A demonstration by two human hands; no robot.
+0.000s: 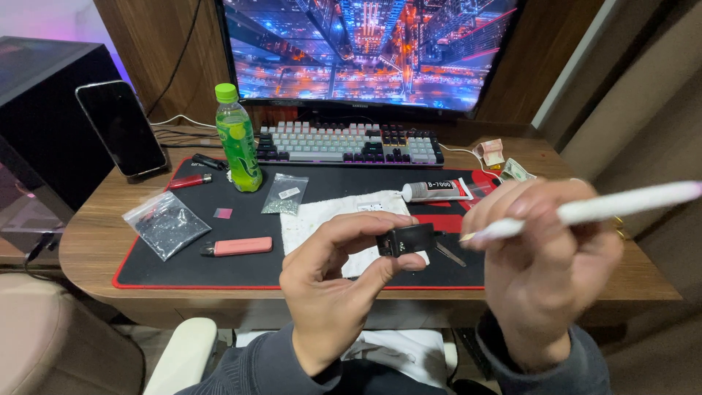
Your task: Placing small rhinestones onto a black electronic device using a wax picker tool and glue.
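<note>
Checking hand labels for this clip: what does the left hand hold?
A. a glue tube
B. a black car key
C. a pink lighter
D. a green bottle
B: the left hand pinches a black car key between thumb and fingers, blade pointing right, while the bottle, glue tube and pink lighter lie untouched on the desk mat.

Black plastic key fob (404,239) with bare metal blade, matt white pen (607,207), wood-grain desk (95,234).
</note>
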